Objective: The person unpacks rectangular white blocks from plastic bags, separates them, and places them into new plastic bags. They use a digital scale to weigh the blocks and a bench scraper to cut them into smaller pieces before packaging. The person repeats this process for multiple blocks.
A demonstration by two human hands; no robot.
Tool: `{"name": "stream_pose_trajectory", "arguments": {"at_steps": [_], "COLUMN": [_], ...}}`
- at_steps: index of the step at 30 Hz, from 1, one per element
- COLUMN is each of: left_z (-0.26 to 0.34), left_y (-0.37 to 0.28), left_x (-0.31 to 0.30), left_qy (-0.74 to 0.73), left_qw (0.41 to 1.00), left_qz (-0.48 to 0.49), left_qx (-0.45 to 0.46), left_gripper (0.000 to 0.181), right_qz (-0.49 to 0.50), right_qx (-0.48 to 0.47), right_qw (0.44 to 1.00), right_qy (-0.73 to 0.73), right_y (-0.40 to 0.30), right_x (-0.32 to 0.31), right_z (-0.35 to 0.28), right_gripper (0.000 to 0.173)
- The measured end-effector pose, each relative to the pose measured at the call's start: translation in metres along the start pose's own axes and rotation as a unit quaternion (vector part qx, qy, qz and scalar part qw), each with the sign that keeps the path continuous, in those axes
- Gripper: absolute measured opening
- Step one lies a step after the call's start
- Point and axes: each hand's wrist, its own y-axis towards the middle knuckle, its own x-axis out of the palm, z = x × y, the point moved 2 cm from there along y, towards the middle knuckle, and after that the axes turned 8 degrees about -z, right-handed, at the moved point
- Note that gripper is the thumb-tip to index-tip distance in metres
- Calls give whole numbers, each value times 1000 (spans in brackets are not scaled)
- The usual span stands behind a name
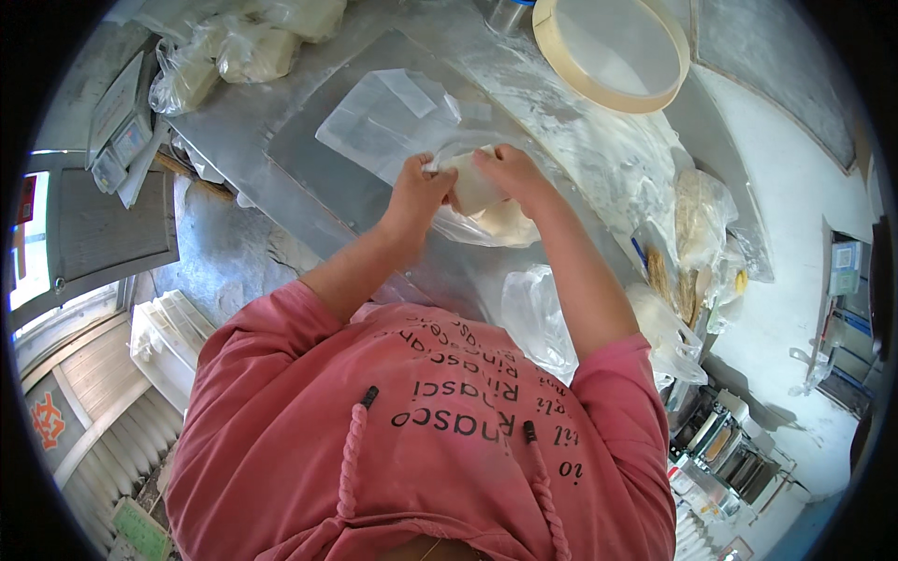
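Both my hands meet over a dark metal-topped work surface (302, 151). Between them is a pale, flat stack that looks like dough wrappers (477, 186). My right hand (519, 175) grips its upper right edge. The fingers of my left hand (423, 188) are pinched at its left side, and a bit of clear plastic shows by the fingertips. Just below the stack, a clear plastic bag (459, 231) lies around more pale dough-like pieces (512, 221). Flat plastic sheeting or bags (379, 116) spread out beyond my left hand.
A round wooden-rimmed sieve (666, 98) stands at the back right beside a floury strip of table (582, 140). Filled plastic bags (256, 52) and a digital scale (123, 133) are at the left. Brushes (659, 273) and a crumpled bag (537, 315) lie near my right arm.
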Motion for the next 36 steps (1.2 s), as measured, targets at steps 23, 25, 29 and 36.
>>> {"name": "stream_pose_trajectory", "arguments": {"at_steps": [23, 25, 29, 36], "left_z": [7, 5, 25, 48], "left_y": [52, 55, 28, 26], "left_x": [-17, -22, -10, 10], "left_qy": [339, 317, 581, 669], "left_qw": [933, 941, 754, 643], "left_qz": [-90, -108, -114, -242], "left_qx": [75, 52, 285, 284], "left_gripper": [37, 50, 81, 81], "right_qz": [172, 169, 217, 161], "right_qx": [70, 70, 24, 40], "right_qw": [983, 983, 976, 986], "right_qy": [-3, 17, -15, 35], "right_y": [2, 1, -1, -28], "right_x": [21, 22, 21, 8], "right_z": [45, 43, 46, 29], "right_gripper": [57, 55, 45, 41]}}
